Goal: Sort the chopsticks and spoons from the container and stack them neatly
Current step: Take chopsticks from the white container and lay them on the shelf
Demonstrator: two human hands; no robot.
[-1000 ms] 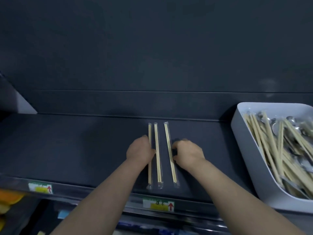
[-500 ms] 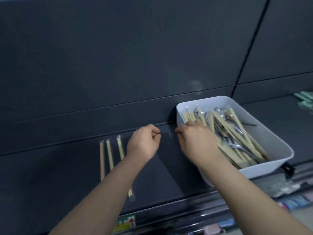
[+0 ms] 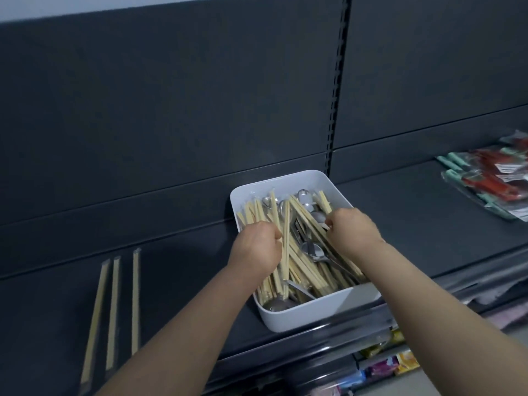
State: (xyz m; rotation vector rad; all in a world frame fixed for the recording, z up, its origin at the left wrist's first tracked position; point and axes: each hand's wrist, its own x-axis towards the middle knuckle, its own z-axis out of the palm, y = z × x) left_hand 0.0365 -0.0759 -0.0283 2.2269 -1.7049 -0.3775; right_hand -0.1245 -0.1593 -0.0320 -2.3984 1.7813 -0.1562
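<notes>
Head view, container: a white container (image 3: 314, 312) sits on a dark shelf (image 3: 185, 281), under both hands.
Left hand: the left hand (image 3: 257, 247) is at the container's left side, fingers curled, pinching a wrapped pair (image 3: 285, 224) that stands nearly upright.
Right hand: the right hand (image 3: 354, 232) is over the right side, fingers curled down into the pile; whether it holds anything cannot be told.
Contents: pale wooden chopsticks (image 3: 308, 270) lie crisscrossed in clear sleeves, with shiny metal spoons (image 3: 313, 250) among them.
Sorted chopsticks: the sorted chopsticks (image 3: 113, 307), three wrapped pairs, lie side by side, well left of the hands.
Hard to see: both forearms cover parts of the container; the red and green packets (image 3: 497, 181) far right are cut off.
</notes>
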